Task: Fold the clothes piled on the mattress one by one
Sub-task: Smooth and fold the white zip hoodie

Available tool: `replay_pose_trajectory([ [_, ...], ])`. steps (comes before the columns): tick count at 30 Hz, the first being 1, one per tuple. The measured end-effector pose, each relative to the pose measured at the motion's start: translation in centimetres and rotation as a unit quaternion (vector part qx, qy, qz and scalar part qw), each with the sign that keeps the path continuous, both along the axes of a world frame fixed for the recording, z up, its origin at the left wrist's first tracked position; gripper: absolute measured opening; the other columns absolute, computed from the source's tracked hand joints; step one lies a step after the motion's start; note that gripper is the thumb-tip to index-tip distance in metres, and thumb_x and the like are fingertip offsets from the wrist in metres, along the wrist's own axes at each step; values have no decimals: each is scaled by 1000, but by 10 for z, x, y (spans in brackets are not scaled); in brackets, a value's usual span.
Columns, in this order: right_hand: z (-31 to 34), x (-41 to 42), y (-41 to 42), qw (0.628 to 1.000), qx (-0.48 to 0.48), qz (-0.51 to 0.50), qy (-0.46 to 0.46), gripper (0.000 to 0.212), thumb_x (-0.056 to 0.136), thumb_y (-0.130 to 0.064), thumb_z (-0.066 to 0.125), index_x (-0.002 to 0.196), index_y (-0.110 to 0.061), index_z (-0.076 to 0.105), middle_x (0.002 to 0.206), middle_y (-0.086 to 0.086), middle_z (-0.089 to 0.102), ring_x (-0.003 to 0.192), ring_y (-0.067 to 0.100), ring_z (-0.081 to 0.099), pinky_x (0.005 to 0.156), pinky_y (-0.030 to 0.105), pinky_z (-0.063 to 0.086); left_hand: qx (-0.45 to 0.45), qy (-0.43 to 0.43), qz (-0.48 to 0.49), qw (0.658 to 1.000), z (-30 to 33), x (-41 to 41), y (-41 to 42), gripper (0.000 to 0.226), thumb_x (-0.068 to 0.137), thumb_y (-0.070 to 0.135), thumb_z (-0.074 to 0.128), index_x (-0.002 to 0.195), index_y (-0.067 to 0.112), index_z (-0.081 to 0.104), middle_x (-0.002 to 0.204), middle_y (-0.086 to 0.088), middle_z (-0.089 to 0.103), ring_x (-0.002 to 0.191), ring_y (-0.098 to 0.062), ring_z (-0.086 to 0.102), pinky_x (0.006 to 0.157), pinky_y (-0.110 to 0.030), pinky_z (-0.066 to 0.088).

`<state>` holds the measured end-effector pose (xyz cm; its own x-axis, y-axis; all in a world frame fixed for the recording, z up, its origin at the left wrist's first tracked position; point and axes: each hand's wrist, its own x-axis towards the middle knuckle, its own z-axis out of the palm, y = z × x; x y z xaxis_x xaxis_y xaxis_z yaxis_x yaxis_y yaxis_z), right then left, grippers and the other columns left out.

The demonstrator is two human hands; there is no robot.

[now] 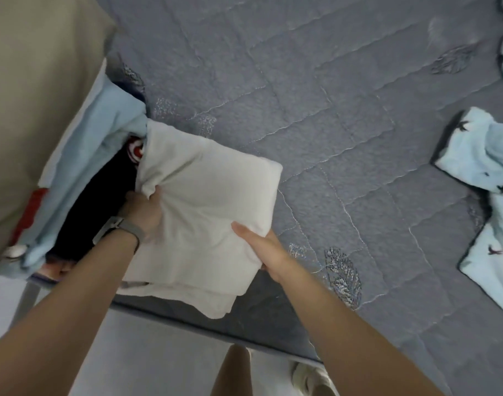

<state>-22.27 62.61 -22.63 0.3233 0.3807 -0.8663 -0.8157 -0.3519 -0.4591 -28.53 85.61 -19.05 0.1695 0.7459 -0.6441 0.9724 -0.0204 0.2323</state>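
Folded white cloth (pixel 204 212) between my hands | left hand (pixel 143 212) grips its far-left edge; right hand (pixel 261 247) clasps near-right edge, fingers underneath | dark pile (pixel 101 201) just left of my left fingers

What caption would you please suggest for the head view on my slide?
Both hands, left hand and right hand, hold a folded white garment at the grey mattress edge.

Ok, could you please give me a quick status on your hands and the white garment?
Left hand grips folded white garment at its left edge. Right hand holds its right edge. Dark clothes close on the left; nothing blocking.
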Motion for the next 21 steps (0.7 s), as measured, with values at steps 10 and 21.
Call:
replay_pose_trajectory([
  [10, -2, -15, 2, 972, -157, 94, -145, 65, 72, -58, 75, 126, -23, 60, 118, -2, 66, 111, 17, 63, 88, 23, 49, 72, 78, -366, 925, -6, -22, -86, 86, 69, 91, 16, 127, 59, -38, 157, -13, -23, 145, -35, -18, 107, -73, 5],
  [21, 28, 48, -170, 993, -36, 37, -105, 17, 93, -8, 59, 108, -15, 58, 85, 0, 64, 61, 3, 63, 62, 21, 51, 218, -131, -453, 855, 58, 66, -175, 42, 83, 21, 61, 122, 6, 55, 132, -23, 46, 119, -44, 45, 96, -52, 41],
])
